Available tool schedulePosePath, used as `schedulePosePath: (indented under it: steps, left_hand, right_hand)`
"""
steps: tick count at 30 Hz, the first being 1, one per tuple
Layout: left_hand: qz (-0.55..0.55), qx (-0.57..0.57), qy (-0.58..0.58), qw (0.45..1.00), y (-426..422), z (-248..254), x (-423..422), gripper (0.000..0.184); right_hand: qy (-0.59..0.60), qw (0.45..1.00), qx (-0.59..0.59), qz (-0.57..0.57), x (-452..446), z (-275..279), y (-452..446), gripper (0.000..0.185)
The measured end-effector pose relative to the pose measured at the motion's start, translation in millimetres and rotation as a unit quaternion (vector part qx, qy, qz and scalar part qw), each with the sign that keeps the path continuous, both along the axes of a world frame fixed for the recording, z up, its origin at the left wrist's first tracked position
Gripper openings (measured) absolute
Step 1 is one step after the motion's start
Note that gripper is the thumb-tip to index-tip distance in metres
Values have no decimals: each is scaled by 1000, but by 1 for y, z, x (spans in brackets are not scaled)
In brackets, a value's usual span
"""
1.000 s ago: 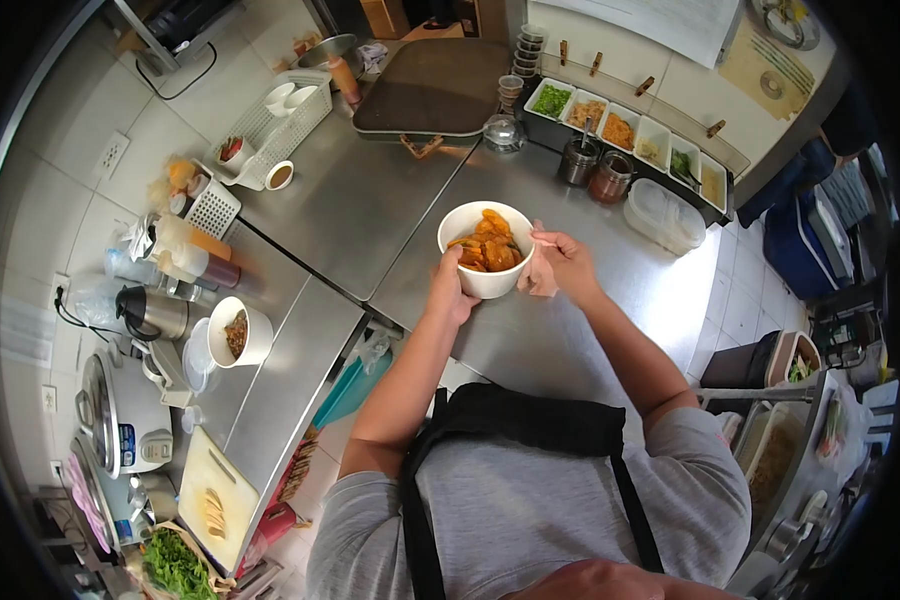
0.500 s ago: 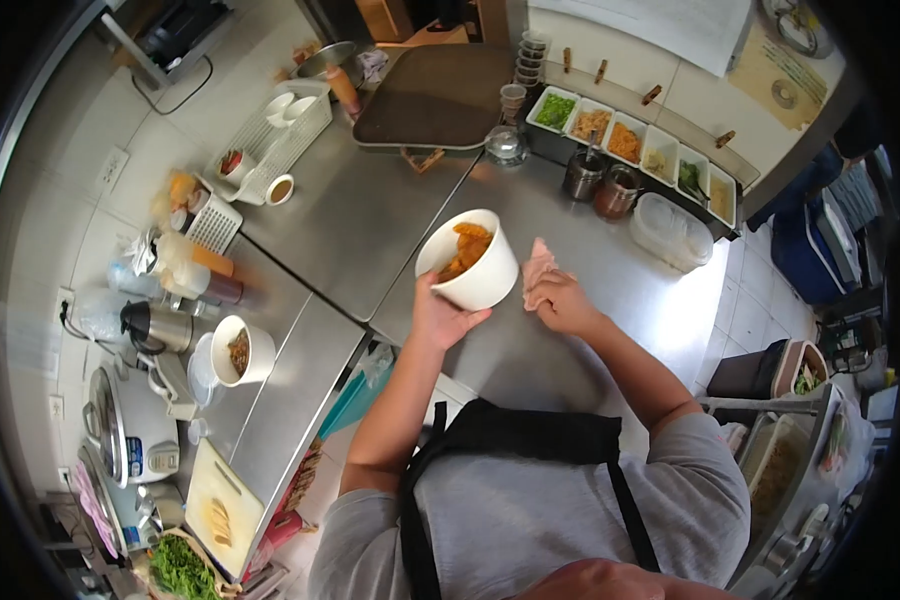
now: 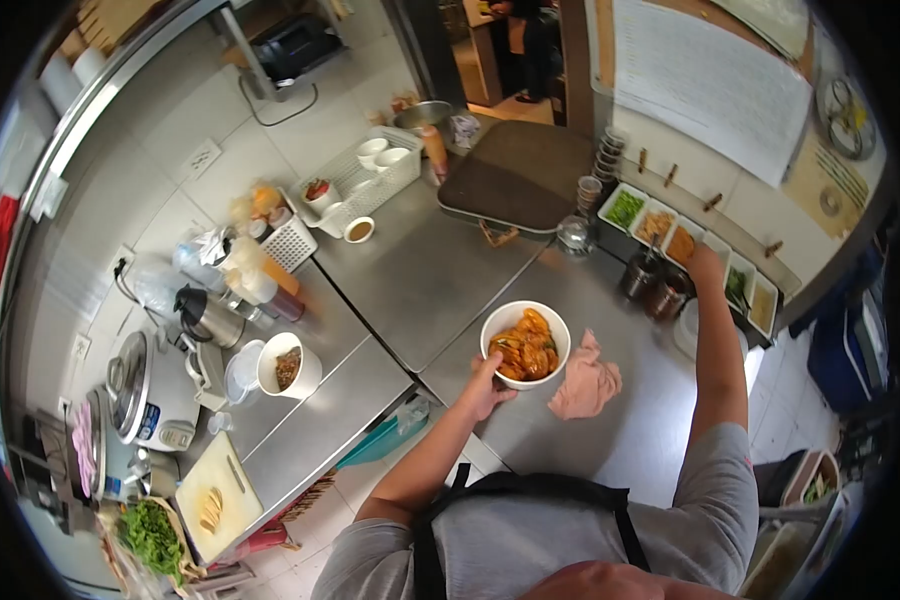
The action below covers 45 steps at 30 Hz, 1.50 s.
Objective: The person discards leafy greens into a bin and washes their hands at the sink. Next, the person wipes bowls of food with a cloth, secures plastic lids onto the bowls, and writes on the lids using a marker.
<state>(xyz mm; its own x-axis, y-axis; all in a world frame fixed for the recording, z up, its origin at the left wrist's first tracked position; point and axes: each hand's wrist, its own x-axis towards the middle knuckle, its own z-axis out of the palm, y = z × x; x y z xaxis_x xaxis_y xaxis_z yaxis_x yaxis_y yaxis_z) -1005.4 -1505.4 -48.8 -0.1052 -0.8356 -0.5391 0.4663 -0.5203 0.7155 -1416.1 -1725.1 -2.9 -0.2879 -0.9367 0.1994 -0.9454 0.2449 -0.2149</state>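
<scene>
My left hand (image 3: 487, 386) grips a white paper bowl (image 3: 488, 345) at its left side, thumb on the rim. Glossy orange-coated food pieces (image 3: 527, 346) fill the bowl, tilted slightly toward me. My right hand (image 3: 706, 264) is stretched out to the row of topping containers, its fingers down at the one with an orange-brown topping (image 3: 681, 243). Those fingertips are hidden, so their grip does not show. A crumpled pink cloth (image 3: 586, 380) lies on the steel counter just right of the bowl.
Beside the toppings stand chopped greens (image 3: 624, 209), metal jars (image 3: 640, 275) and a clear plastic tub (image 3: 687, 330). A brown tray (image 3: 518, 175) is at the back. Leftward are another white bowl (image 3: 303, 375), a rice cooker (image 3: 160, 390) and a cutting board (image 3: 215, 500).
My right hand has let go of the pink cloth, now on the counter, and moved right to the topping containers. The bowl in my left hand has turned more upright; the view has shifted.
</scene>
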Motion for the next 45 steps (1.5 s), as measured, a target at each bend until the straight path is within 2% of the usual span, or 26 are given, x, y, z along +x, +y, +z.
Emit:
schedulePosePath:
  steps: [4, 7, 9, 11, 13, 16, 19, 21, 23, 24, 28, 36, 39, 41, 42, 44, 45]
  left_hand:
    - [3, -3, -17, 1000, 1, 2, -1, 63]
    - [-2, -22, -11, 1000, 1, -2, 0, 64]
    - [-10, -19, -18, 1000, -1, -16, 3, 58]
    - [-8, -25, -43, 999, 3, -4, -1, 52]
    - [1, -19, -52, 998, 4, 1, -3, 52]
    - [6, -21, -58, 998, 3, 2, -5, 51]
    - [-21, -17, -51, 998, 1, -9, -3, 51]
    - [-6, -13, -51, 999, -2, -21, 2, 52]
    - [30, 15, -60, 998, 0, -4, -4, 55]
    - [29, 8, -55, 998, 2, 2, -4, 57]
    - [17, -5, -58, 998, 2, 1, -3, 67]
    - [13, -11, -67, 998, 2, 0, -3, 66]
    - [19, -15, -69, 997, 1, -3, -1, 67]
    - [2, -6, -55, 998, 0, -6, -2, 67]
    - [7, -8, -52, 999, -1, -11, -2, 66]
    - [5, -14, -46, 999, -1, -13, -2, 62]
    - [4, -19, -43, 999, -1, -10, -2, 60]
  right_hand:
    - [23, 998, 39, -45, 10, 8, -20, 23]
    - [111, 991, 67, -26, 21, 29, -17, 22]
    - [188, 977, 89, -54, 27, 36, -23, 21]
    - [249, 965, 66, -41, 32, 48, -18, 20]
    - [251, 966, 41, -56, 32, 60, -13, 20]
    - [214, 976, 40, -29, 27, 78, -2, 20]
    - [226, 972, 57, -11, 32, 91, 12, 19]
    - [218, 976, 3, -22, 27, 67, 8, 18]
    - [185, 981, 52, -8, 30, 64, 7, 18]
    - [170, 985, 14, -7, 22, 51, 1, 18]
    - [101, 995, 3, -20, 18, 41, 8, 18]
    - [30, 998, -36, -47, -16, 26, 9, 16]
    - [22, 995, -93, 2, -25, 29, 15, 17]
    - [64, 983, -155, 75, -41, 12, 4, 18]
    - [8, 978, -192, 75, -34, 17, 11, 19]
    - [-91, 977, -180, 66, 17, 65, 53, 21]
    - [-148, 965, -178, 121, 23, 64, 57, 21]
